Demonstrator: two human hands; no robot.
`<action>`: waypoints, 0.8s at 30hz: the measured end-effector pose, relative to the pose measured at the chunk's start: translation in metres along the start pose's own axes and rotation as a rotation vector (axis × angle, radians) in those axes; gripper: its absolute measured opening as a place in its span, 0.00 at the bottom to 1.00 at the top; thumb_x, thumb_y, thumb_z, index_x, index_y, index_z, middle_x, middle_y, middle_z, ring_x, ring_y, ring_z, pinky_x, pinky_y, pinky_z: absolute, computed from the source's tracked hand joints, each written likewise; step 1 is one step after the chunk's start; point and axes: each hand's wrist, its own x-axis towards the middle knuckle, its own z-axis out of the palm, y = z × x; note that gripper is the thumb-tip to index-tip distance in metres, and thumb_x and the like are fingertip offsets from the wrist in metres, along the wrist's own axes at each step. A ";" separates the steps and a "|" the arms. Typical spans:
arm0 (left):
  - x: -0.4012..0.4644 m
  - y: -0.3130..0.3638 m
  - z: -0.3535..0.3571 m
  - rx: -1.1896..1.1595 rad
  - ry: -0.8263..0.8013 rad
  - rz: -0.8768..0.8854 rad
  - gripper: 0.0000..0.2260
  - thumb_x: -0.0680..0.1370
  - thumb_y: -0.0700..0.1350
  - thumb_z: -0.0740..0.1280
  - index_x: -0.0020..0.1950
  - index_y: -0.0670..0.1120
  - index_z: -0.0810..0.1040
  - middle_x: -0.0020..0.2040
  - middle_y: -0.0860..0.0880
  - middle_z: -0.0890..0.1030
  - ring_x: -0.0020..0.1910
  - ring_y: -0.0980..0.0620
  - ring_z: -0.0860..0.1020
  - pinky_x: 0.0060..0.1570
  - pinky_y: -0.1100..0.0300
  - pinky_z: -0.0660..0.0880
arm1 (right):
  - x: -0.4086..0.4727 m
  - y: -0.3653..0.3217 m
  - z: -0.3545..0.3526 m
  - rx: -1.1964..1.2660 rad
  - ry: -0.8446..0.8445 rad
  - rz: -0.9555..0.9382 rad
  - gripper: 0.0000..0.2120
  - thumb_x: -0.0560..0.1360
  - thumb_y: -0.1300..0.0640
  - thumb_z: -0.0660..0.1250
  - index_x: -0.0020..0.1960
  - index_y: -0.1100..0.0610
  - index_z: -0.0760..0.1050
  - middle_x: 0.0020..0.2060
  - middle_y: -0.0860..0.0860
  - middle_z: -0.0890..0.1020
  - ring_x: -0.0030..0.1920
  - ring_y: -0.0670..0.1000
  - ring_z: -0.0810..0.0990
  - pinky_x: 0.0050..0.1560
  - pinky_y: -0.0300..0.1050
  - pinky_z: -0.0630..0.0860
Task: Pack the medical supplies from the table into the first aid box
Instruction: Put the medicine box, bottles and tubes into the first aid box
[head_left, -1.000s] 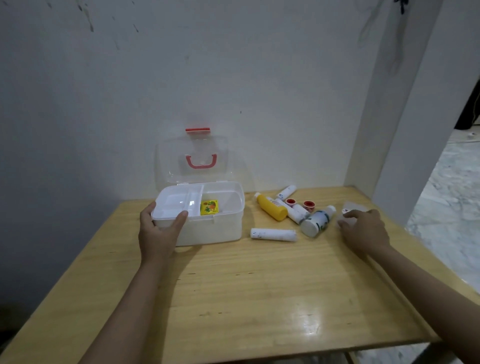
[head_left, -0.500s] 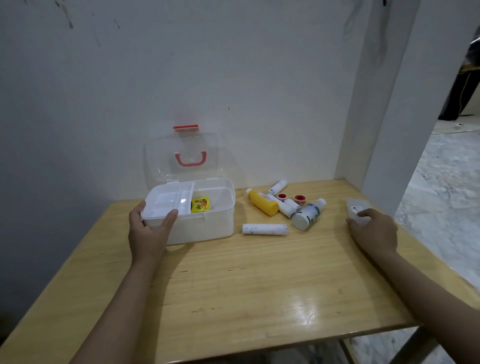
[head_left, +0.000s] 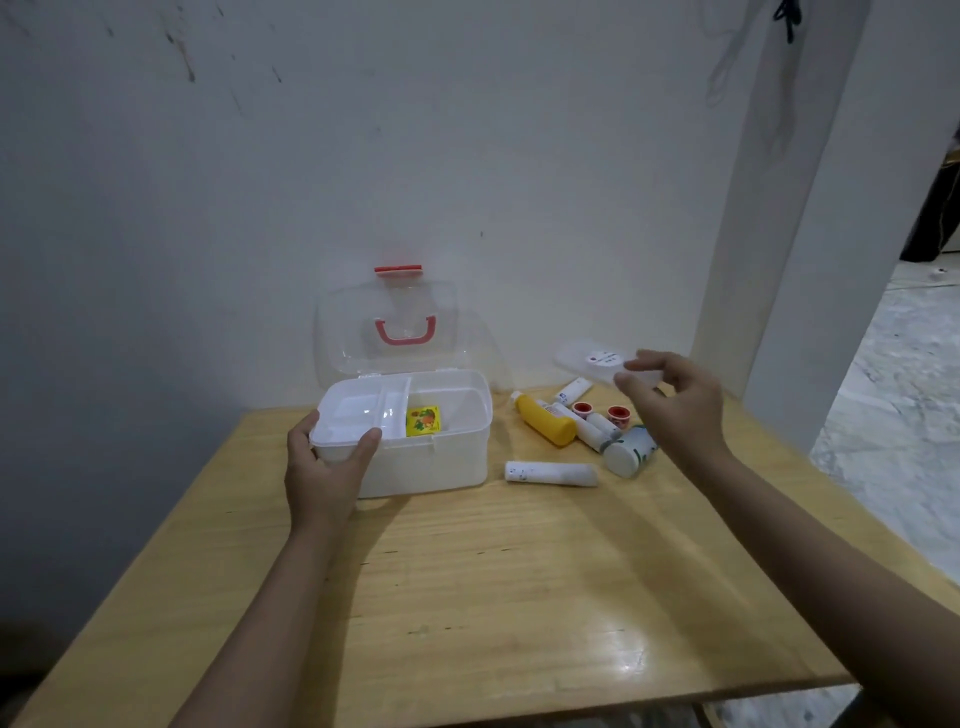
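Observation:
The white first aid box (head_left: 441, 457) stands open at the table's back, its clear lid (head_left: 395, 327) with a red handle leaning up against the wall. A small yellow packet (head_left: 423, 420) lies inside it. My left hand (head_left: 324, 467) grips the box's front left corner. My right hand (head_left: 675, 410) is raised above the supplies and pinches a flat clear plastic case (head_left: 592, 361) with a small red and white label. On the table lie a yellow bottle (head_left: 545, 421), a white tube (head_left: 550, 474), a white bottle (head_left: 631, 449) and two small red-capped items (head_left: 617, 413).
The wooden table (head_left: 493, 597) stands against a white wall, with a white pillar (head_left: 810, 208) close at the right rear corner. The table's right edge drops off to a grey tiled floor (head_left: 904, 426).
My right hand has lifted the clear plastic case off the table's right side and carried it up and leftward over the supplies. My left hand stays on the box.

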 end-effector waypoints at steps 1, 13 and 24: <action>0.001 0.000 0.000 -0.003 0.000 -0.003 0.34 0.69 0.50 0.75 0.71 0.47 0.63 0.67 0.46 0.70 0.60 0.49 0.71 0.51 0.56 0.75 | 0.000 -0.007 0.011 0.013 -0.044 -0.007 0.05 0.68 0.62 0.73 0.43 0.55 0.81 0.49 0.51 0.82 0.52 0.48 0.79 0.38 0.25 0.73; 0.003 0.000 -0.002 -0.040 0.017 -0.023 0.34 0.67 0.50 0.76 0.69 0.49 0.65 0.61 0.53 0.71 0.58 0.53 0.71 0.52 0.59 0.73 | 0.007 -0.041 0.126 -0.256 -0.644 -0.089 0.06 0.67 0.56 0.74 0.44 0.54 0.84 0.45 0.51 0.82 0.49 0.49 0.78 0.47 0.42 0.74; 0.004 -0.001 0.003 -0.089 0.025 -0.070 0.33 0.68 0.49 0.76 0.68 0.53 0.64 0.59 0.55 0.70 0.57 0.52 0.72 0.50 0.58 0.77 | 0.020 -0.042 0.170 -0.635 -0.830 -0.197 0.13 0.68 0.58 0.75 0.52 0.59 0.81 0.50 0.51 0.78 0.47 0.50 0.74 0.46 0.41 0.72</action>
